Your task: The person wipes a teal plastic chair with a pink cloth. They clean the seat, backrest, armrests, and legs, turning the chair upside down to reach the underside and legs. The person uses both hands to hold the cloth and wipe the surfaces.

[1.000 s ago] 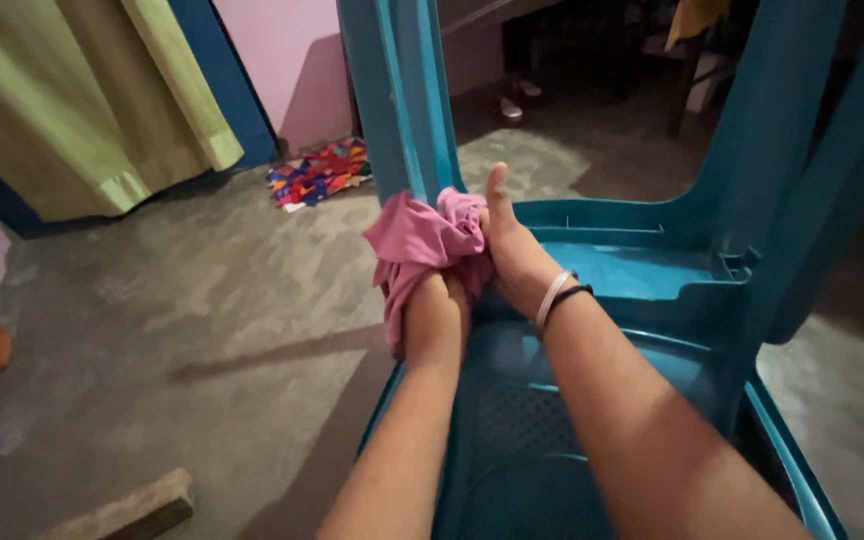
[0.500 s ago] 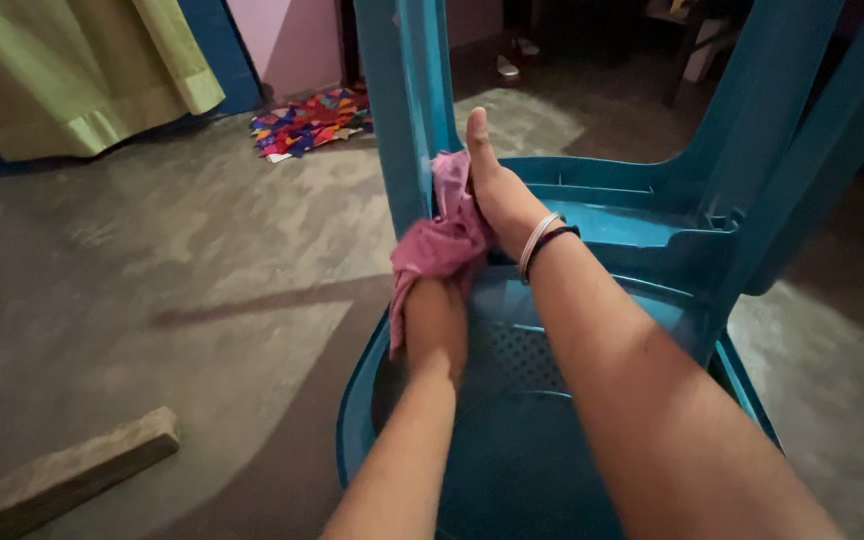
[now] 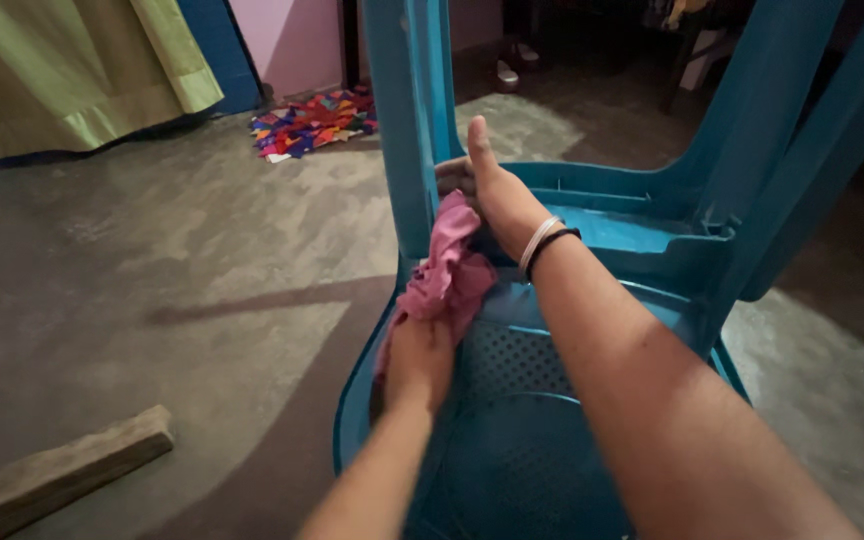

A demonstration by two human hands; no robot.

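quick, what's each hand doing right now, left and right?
Left hand: closed on the pink cloth.
Right hand: gripping the blue chair by its leg, thumb up.

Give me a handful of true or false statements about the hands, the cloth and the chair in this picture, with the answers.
1. The left hand holds a pink cloth. True.
2. The blue plastic chair stands upright on its legs. False: it is tipped over, legs pointing up and away.
3. The right hand grips the chair by its leg. True.
4. The right wrist is bare. False: it wears bangles.
5. A wooden plank lies on the floor. True.
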